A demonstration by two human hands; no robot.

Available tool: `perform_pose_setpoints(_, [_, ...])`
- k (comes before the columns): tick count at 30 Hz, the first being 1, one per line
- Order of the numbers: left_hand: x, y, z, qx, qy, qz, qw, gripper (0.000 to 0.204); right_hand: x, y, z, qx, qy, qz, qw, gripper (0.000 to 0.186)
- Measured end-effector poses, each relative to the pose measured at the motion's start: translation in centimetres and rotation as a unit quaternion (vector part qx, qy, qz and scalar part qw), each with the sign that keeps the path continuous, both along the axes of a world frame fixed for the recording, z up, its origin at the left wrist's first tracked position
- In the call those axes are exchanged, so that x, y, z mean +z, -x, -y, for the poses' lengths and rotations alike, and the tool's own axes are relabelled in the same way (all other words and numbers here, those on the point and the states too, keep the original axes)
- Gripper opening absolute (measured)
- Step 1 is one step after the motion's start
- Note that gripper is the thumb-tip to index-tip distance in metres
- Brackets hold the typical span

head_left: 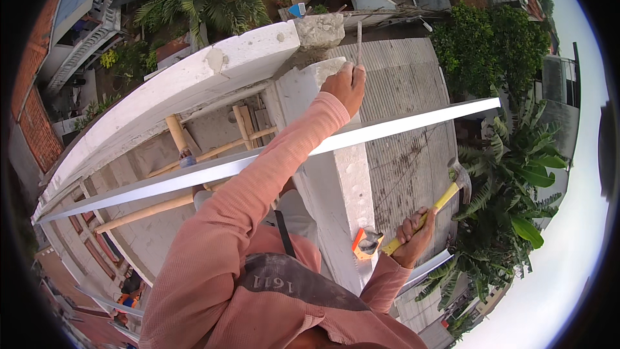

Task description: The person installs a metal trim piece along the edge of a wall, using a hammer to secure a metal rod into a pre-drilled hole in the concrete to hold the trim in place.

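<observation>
My left hand (347,87) is stretched far forward over the white wall top, its fingers closed round a slim grey chisel (360,44) that points away from me. A rough, broken concrete edge (321,31) lies just left of the chisel. To the right, my right hand (414,238) grips the yellow handle of a claw hammer (447,195), the steel head raised over the corrugated roof. Beside that wrist, an orange tape measure (365,244) rests on the wall top. A long silvery metal channel (400,126) crosses beneath my left forearm.
A curved white wall (187,68) runs along the left. Bamboo poles (145,213) stand and lie in the deep space below it. Right of my wall is a lower corrugated roof (403,90), with banana plants (516,187) beyond its edge. My legs are partly hidden under my shirt.
</observation>
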State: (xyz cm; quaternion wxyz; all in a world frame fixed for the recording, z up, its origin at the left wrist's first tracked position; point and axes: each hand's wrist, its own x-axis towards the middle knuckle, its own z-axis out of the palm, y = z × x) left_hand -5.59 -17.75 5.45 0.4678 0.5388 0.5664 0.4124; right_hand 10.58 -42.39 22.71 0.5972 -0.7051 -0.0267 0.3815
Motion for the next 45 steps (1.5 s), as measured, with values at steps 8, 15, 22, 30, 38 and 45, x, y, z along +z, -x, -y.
perform_pose_setpoints(8, [-1.7, 15.5, -5.5, 0.173, -0.180, -0.202, 0.947, 0.036, -8.6, -10.5, -1.8, 0.222, 0.211, -0.037, 0.951, 0.043])
perform_pose_setpoints(15, [-6.7, 17.4, -6.8, 0.068, -0.241, -0.398, 0.883, 0.032, -30.1, -15.8, -15.7, 0.450, 0.118, 0.202, 0.862, 0.044])
perform_pose_setpoints(22, [-5.7, 16.4, -6.0, 0.145, -0.116, -0.466, 0.865, 0.031, -28.8, -4.6, -24.2, 0.297, 0.044, -0.035, 0.953, 0.044])
perform_pose_setpoints(30, [-4.6, 15.5, -6.1, 0.131, -0.144, -0.435, 0.879, 0.036, -31.0, -3.4, -24.4, 0.487, 0.050, 0.075, 0.869, 0.043])
perform_pose_setpoints(38, [-4.6, 15.7, -6.6, 0.115, -0.138, -0.440, 0.880, 0.036, -30.9, -2.2, -24.4, 0.439, 0.042, 0.020, 0.897, 0.041])
perform_pose_setpoints(45, [-5.1, 16.2, -6.3, 0.118, -0.148, -0.455, 0.870, 0.033, -28.5, -2.7, -24.8, 0.324, 0.040, -0.048, 0.944, 0.039])
